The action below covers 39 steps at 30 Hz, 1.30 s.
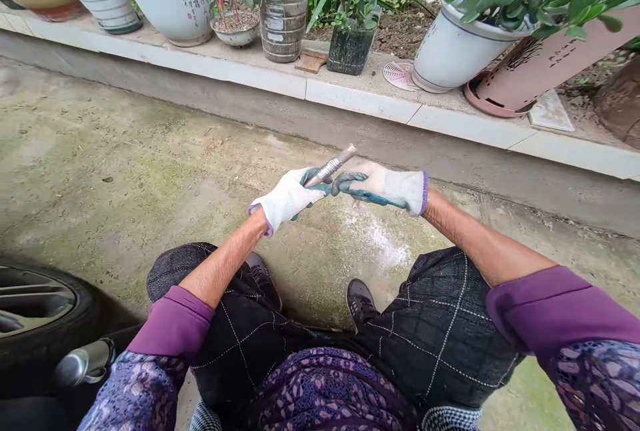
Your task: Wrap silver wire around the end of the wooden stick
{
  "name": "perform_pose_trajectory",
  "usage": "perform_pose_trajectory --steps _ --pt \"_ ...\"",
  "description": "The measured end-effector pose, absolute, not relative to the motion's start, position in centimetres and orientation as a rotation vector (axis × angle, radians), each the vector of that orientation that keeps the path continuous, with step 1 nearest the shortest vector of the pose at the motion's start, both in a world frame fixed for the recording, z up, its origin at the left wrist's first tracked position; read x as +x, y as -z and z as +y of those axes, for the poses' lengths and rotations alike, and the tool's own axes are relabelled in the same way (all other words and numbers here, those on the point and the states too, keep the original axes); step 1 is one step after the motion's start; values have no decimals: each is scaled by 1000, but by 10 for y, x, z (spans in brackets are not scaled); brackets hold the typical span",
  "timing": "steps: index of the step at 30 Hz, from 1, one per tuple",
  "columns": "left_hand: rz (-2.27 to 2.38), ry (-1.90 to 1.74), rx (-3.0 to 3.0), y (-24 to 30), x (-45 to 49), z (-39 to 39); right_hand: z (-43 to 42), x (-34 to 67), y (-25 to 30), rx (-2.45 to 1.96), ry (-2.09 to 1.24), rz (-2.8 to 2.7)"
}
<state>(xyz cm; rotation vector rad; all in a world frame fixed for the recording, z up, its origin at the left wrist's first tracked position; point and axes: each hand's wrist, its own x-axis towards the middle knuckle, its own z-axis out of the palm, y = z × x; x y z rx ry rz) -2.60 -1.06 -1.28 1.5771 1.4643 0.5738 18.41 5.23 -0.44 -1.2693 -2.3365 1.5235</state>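
Note:
My left hand (pixel 293 197), in a white glove with a dark green coated palm, is closed round a short stick (pixel 345 156). The stick slants up to the right, and a silvery winding (pixel 327 169) is wrapped about its middle. My right hand (pixel 373 184), in a matching glove with a purple cuff, is just right of the left one, its fingertips close to the left fingers. Those fingers are bent and pressed together; whatever they may hold is too small or hidden to tell. White powder (pixel 383 244) is scattered on the concrete below the hands.
A tiled ledge (pixel 360 104) runs across the back with several potted plants, among them a white pot (pixel 453 47) and a pink pot (pixel 533 61). A car wheel (pixel 50 311) and a metal cup (pixel 85 361) are at the left. My knees flank the hands.

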Motion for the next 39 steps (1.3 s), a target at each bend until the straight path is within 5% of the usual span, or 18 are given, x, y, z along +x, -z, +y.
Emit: perform_pose_trajectory --steps 8,13,20,28,39 --pt "1771 132 2158 43 -21 10 27 182 -9 -1362 -893 -2612" --pt "1600 57 2147 26 -18 -7 55 195 -7 -1367 -798 -2645" --pt "1495 -502 1753 13 -29 -8 45 185 0 -1216 -1044 -2508" --pt "1795 190 2219 40 -24 16 35 172 -15 -1430 -515 -2905" --pt "1426 -288 1831 16 -39 -2 55 185 -7 -1433 -1568 -1937"
